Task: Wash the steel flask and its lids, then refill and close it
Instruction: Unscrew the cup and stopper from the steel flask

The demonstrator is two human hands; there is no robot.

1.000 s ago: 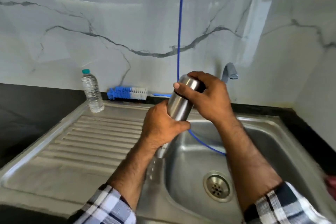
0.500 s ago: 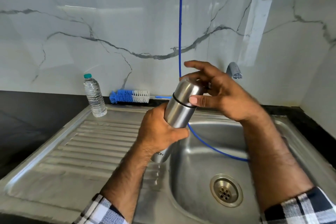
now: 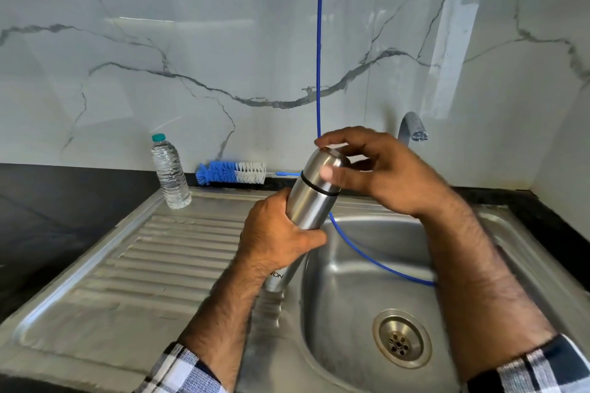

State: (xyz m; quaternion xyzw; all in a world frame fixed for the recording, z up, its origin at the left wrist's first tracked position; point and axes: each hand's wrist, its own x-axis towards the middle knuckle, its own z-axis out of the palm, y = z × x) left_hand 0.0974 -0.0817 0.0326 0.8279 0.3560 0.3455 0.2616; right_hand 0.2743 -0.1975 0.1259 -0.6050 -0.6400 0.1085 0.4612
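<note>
Left hand (image 3: 277, 233) grips our steel flask (image 3: 306, 204) mid-body, tilted over the sink (image 3: 357, 265) edge; right hand (image 3: 380, 172) pinches its steel cap (image 3: 325, 169); behind, we list water bottle (image 3: 169, 172), bottle brush (image 3: 230, 173), tap (image 3: 412, 128).

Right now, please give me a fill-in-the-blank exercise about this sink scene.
1. The left hand grips the steel ____ around its body.
2. The right hand has its fingers on the flask's ____.
3. The plastic water bottle stands ____ on the drainboard.
4. The brush has blue and ____ bristles.

Missing words: flask; lid; upright; white
</note>
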